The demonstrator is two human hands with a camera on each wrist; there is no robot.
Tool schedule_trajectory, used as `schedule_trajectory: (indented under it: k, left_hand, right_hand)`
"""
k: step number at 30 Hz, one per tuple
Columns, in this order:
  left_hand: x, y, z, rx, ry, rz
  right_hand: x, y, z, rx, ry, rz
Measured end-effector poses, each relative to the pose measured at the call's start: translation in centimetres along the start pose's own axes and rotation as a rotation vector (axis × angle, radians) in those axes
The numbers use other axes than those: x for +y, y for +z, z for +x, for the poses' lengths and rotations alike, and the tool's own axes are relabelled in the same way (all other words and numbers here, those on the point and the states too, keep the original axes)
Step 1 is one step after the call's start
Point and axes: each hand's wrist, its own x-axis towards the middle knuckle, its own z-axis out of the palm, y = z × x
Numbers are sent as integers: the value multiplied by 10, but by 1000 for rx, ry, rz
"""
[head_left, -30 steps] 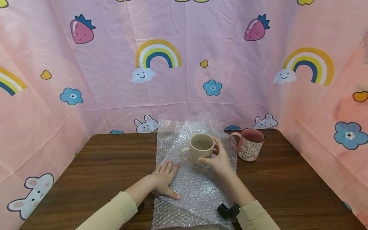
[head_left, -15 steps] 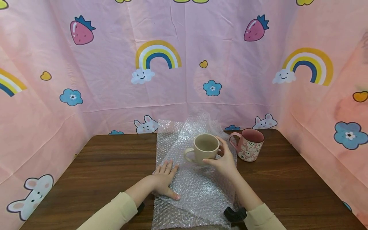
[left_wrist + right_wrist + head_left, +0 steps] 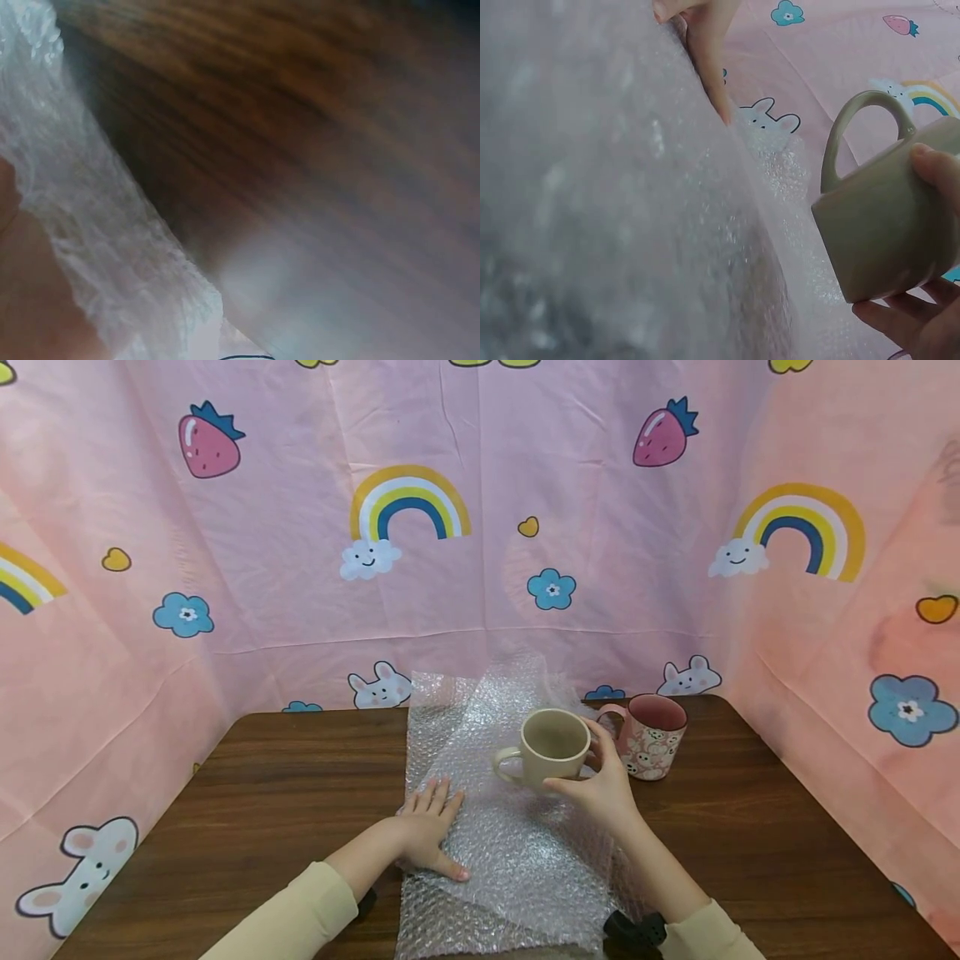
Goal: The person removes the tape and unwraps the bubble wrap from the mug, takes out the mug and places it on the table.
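A plain beige mug (image 3: 551,764) is gripped by my right hand (image 3: 606,785), the thumb at its front and the fingers round its right side; its handle points left. In the right wrist view the mug (image 3: 892,225) is tilted, with bubble wrap close by. My left hand (image 3: 432,828) lies flat with spread fingers on the left edge of the bubble wrap (image 3: 517,877). That wrap is a long clear sheet under both hands, its layers overlapping. In the left wrist view only a bit of the left hand (image 3: 37,292) shows beside the wrap (image 3: 112,225).
A pink mug with a pale pattern (image 3: 651,743) stands at the back right, close to my right fingers, its handle towards the beige mug. The brown wooden table (image 3: 300,793) ends at a pink printed cloth (image 3: 480,593) hanging behind and at both sides.
The right hand has carried the beige mug to the right, nearer the pink mug. My left hand has stayed flat on the bubble wrap.
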Motion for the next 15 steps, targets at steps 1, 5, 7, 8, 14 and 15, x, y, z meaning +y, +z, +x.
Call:
schedule_trajectory:
  k: [1,5,7,8,14,15]
  left_hand:
    - [0,0,0,-1,0,0]
    - [0,1,1,-8,-4,1]
    - [0,1,1,-8,-6,0]
    - [0,1,2,-6,-6,1]
    - [0,1,1,-8,-17,-2]
    - [0,0,0,-11,-18,-5]
  right_hand:
    - [0,-1,-1,4,0,-2]
    - [2,-7,-4,15,-2,-23]
    - [2,-10,-5,21,-4,-29]
    - [3,-11,-6,26,-6,-35]
    - [3,-21,-8,53,-15,-32]
    - [3,-23,-9,56,-19,-24]
